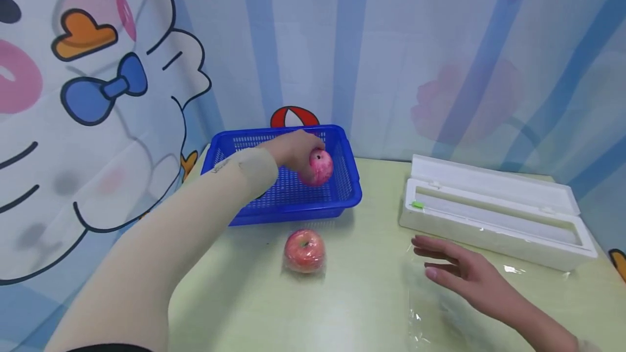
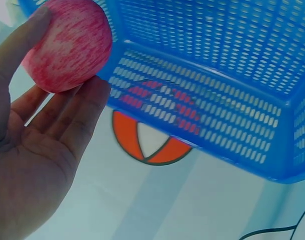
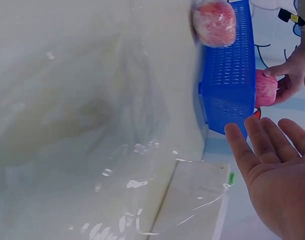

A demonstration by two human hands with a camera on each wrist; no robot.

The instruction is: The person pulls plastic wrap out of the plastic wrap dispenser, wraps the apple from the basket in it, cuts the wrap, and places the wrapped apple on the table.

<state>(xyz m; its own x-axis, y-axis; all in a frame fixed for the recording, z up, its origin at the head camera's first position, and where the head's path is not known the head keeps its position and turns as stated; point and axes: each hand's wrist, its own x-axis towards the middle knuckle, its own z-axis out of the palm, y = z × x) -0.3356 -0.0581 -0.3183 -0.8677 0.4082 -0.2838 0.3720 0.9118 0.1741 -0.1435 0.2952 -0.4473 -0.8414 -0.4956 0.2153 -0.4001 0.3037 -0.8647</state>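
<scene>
My left hand holds an unwrapped red apple over the blue plastic basket. In the left wrist view, thumb and fingers pinch that apple near the basket's mesh wall. In front of the basket, a second apple sits on the table in clear plastic film. Above the table at the right hovers my right hand, its fingers fairly straight and nothing in it. Below it lies a sheet of clear cling film, also spread wide in the right wrist view.
A long white cling film box with its lid raised stands at the back right, a small green tab on its edge. Behind the table hangs a cartoon-printed curtain.
</scene>
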